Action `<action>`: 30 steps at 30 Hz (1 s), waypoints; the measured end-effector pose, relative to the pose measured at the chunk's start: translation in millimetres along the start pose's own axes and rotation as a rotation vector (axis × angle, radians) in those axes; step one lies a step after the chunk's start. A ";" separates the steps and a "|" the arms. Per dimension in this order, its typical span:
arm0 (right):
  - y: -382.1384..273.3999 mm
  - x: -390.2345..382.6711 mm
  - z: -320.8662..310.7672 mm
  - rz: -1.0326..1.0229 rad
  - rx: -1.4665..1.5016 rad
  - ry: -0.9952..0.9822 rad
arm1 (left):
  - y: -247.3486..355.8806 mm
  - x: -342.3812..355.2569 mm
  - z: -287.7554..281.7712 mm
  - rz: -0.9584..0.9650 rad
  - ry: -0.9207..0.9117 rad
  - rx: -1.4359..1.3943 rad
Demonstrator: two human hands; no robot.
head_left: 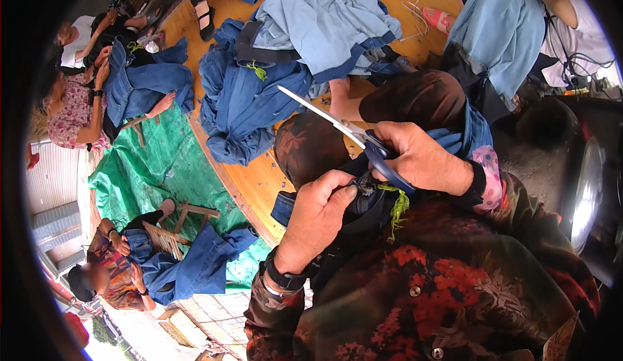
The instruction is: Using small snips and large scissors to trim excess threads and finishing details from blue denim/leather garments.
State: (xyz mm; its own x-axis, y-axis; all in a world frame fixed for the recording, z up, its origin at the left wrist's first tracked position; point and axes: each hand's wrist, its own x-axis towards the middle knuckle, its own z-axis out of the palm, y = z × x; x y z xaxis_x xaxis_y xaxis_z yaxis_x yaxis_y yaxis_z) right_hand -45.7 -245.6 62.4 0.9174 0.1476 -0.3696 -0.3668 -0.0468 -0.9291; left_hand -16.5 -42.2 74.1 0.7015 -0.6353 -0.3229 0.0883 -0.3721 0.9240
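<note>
A wooden platform [259, 179] fills the middle of the scene, with a green tarp [139, 173] spread beside and below it. On the boards lies a big heap of blue denim clothes [250, 104], topped by paler blue pieces [324, 23]. Other people sit around the edges with denim of their own: two at the upper left, one low on the left by a small wooden stool [170, 231], and one at the upper right.

Close in, the person wears a dark shirt with red flowers [441, 289] and has a dark blue garment [363, 202] bunched on the lap, just over the knees. The left hand [318, 215] is clenched on a fold of that garment, thumb pressed on top. The right hand [422, 160] grips a pair of scissors [344, 128] by the blue handles, blades nearly together and pointing up to the left. Yellow-green threads [397, 208] hang from the cloth between the two hands.
</note>
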 end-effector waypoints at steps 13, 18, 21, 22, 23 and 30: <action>5.9 3.4 -0.6 0.061 0.231 -0.009 | 4.0 -4.3 6.0 -0.076 -0.048 -0.249; -3.3 -1.4 -2.8 0.080 0.295 -0.106 | -1.4 -2.3 0.2 -0.230 -0.098 -0.648; 0.9 -0.9 -3.7 0.052 0.316 -0.145 | -7.8 -2.7 3.8 -0.214 -0.068 -0.742; 2.2 -0.6 -4.5 0.053 0.337 -0.154 | -8.4 -2.4 5.1 -0.191 -0.042 -0.741; 3.0 -1.1 -5.0 0.053 0.337 -0.153 | -6.6 -3.2 6.3 -0.191 -0.042 -0.742; 16.3 0.4 1.8 0.027 0.357 -0.184 | -15.8 -6.1 9.5 -0.146 0.010 -0.845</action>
State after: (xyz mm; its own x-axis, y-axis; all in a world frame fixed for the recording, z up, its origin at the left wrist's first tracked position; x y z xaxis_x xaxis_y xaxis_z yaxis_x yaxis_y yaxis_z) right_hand -51.6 -244.5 47.1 0.8756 0.3267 -0.3557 -0.4509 0.2888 -0.8446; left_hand -28.9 -38.8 59.5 0.6484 -0.6126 -0.4520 0.6726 0.1827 0.7171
